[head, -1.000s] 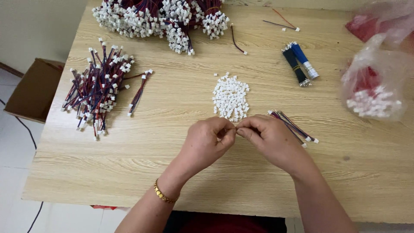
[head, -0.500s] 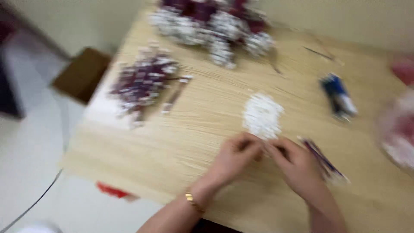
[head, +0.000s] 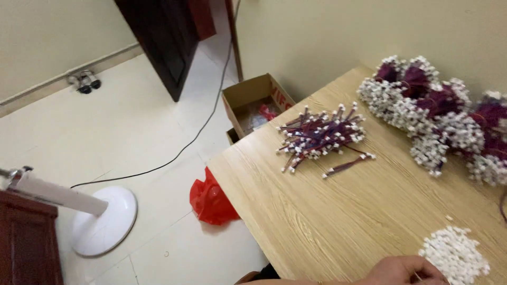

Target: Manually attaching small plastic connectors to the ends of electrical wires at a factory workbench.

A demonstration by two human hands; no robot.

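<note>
Left hand: I see only the top of my left hand [head: 402,270] at the bottom edge of the view, knuckles up, resting low over the wooden table [head: 338,221]. The fingers curl down out of frame, so I cannot tell whether they are pinching anything or lying loose.
Right hand: outside the view from here.
Nearest thing: a pile of small white connector housings [head: 455,256] lies on the table just beside the hand, on its right — close to the fingertips, though I cannot tell if they touch.
Pile shape: a loose, roundish heap with no clear long axis; a few stray pieces sit just above it.
Loose wire bundle: further up the table, a bundle of short red-and-dark wires with white ends [head: 319,136] lies flat, its long axis running from lower left to upper right, fanning out at both ends.
Single wire piece: one separate wire set [head: 348,164] lies just below that bundle, pointing the same way, lower left to upper right.
Big heap: at the far right corner, a large mound of finished wire bundles [head: 433,113] shows white tips outward and purple middles.
Off the table: an open cardboard box [head: 256,103] stands on the floor by the table's far edge, a red plastic bag [head: 211,200] lies under the near edge, and a white fan base [head: 103,220] stands well apart, a black cable [head: 179,150] trailing across the tiles.
</note>
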